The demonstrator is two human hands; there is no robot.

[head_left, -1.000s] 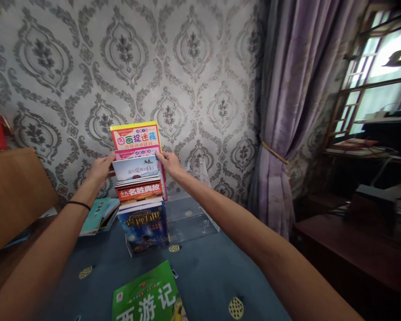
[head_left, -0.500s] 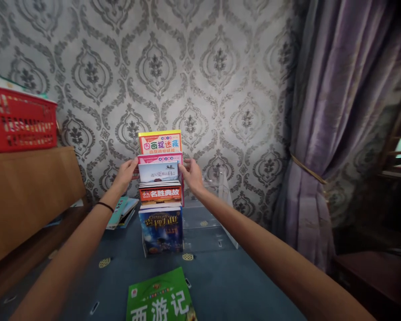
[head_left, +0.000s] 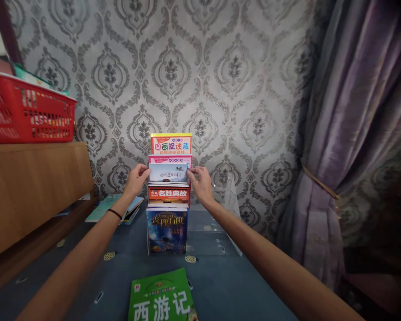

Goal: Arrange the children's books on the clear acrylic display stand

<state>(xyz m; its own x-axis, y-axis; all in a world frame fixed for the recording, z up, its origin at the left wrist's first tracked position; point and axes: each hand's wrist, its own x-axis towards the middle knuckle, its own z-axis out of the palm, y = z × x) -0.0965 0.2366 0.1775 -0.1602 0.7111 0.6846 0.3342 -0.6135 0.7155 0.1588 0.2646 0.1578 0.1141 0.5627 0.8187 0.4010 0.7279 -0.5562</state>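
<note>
My left hand (head_left: 136, 179) pinches the left edge of a pale blue book (head_left: 167, 173) near its top. At the right edge of that same book, my right hand (head_left: 201, 183) is closed with thumb and fingers. The book stands upright in a tiered clear plastic rack (head_left: 217, 243). Behind it rise a pink-topped book (head_left: 170, 158) and a yellow-edged book (head_left: 171, 143). In front, one tier lower, is an orange book (head_left: 169, 193); a dark blue book (head_left: 167, 232) fills the lowest tier. Their lower parts are partly hidden.
A green book (head_left: 162, 296) lies flat near me on the blue cloth (head_left: 240, 290). More books (head_left: 103, 209) lie left of the rack. A red basket (head_left: 47, 111) sits on a wooden cabinet (head_left: 36, 191). Patterned wall stands behind, with a purple curtain (head_left: 350, 147) at right.
My view has shifted, so the rack appears farther right. Both hands have come slightly lower against the books, with the fingers now on the pale blue book's edges.
</note>
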